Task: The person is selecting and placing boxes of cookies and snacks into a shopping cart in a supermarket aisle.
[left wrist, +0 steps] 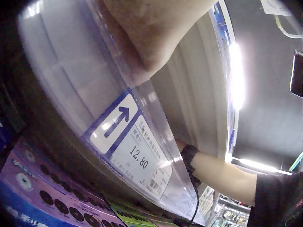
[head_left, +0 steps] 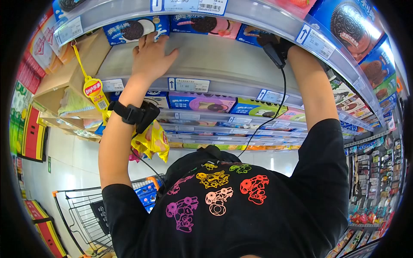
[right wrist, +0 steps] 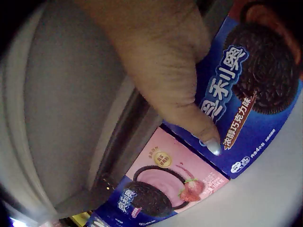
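Observation:
On the shelf above a 12.80 price label, my left hand (head_left: 152,58) reaches in with its fingers spread. Its fingertips overlap the lower edge of a blue cookie box (head_left: 137,30) with a dark cookie and white cream. My right hand (right wrist: 165,80) is at a blue chocolate cookie box (right wrist: 251,90), its thumb lying across the front and its other fingers hidden behind the box. Beside that box stands a pink strawberry cookie box (right wrist: 163,177). In the head view the upper shelf's edge and the wrist strap hide most of the right hand.
The upper shelf edge (head_left: 258,26) overhangs both forearms. Lower shelves hold more cookie boxes (head_left: 202,103). A yellow hanging tag (head_left: 94,92) dangles near the left forearm, and a snack bag (head_left: 154,142) hangs below. A wire shopping cart (head_left: 81,215) stands at lower left.

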### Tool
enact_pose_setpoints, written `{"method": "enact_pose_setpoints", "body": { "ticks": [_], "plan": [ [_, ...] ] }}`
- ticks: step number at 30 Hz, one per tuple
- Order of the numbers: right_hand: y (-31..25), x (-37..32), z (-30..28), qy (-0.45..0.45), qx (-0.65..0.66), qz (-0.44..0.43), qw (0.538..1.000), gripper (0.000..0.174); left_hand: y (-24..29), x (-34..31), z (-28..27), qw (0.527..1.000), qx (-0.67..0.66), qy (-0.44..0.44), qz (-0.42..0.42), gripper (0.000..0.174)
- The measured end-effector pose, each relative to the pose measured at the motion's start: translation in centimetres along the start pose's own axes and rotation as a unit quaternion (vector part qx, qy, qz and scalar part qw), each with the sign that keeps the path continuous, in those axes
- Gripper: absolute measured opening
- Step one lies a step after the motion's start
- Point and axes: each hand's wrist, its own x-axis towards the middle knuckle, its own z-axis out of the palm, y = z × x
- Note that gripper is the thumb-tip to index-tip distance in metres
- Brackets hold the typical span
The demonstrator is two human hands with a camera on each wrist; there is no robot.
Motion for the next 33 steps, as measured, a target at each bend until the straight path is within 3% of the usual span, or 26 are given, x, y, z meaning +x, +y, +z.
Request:
{"method": "enact_pose_setpoints", "body": {
  "ticks": [9, 14, 17, 20, 26, 30, 33],
  "plan": [
    [-1.4, 0.0, -0.8, 0.053, -0.041, -0.037, 0.997, 0.04, 0.4, 0.0, -0.6, 1.0, 0.01, -0.026, -0.012, 0.054],
    [-9.0, -0.7, -1.9, 0.172, -0.088, -0.213, 0.958, 0.041, 0.3, 0.5, -0.3, 0.996, 0.006, -0.031, -0.08, 0.06],
    [-15.8, 0.1, -0.5, 0.185, -0.07, -0.34, 0.919, 0.041, 0.6, 0.2, -1.0, 0.993, -0.001, -0.013, -0.121, 0.064],
    [-21.1, 1.9, 1.6, 0.177, -0.072, -0.408, 0.893, 0.041, 0.5, 0.0, -0.7, 0.989, 0.021, 0.02, -0.146, 0.067],
    [-26.0, 6.4, 5.5, 0.149, -0.092, -0.44, 0.881, 0.042, 0.9, -0.4, -0.9, 0.985, 0.022, 0.082, -0.149, 0.064],
    [-26.7, 7.4, 6.1, 0.133, -0.099, -0.445, 0.88, 0.042, 0.9, -0.5, -0.7, 0.98, 0.005, 0.149, -0.134, 0.058],
    [-26.4, 7.2, 6.2, 0.125, -0.1, -0.452, 0.877, 0.042, 1.1, -0.6, -0.9, 0.981, -0.019, 0.149, -0.123, 0.058]
  ]
}}
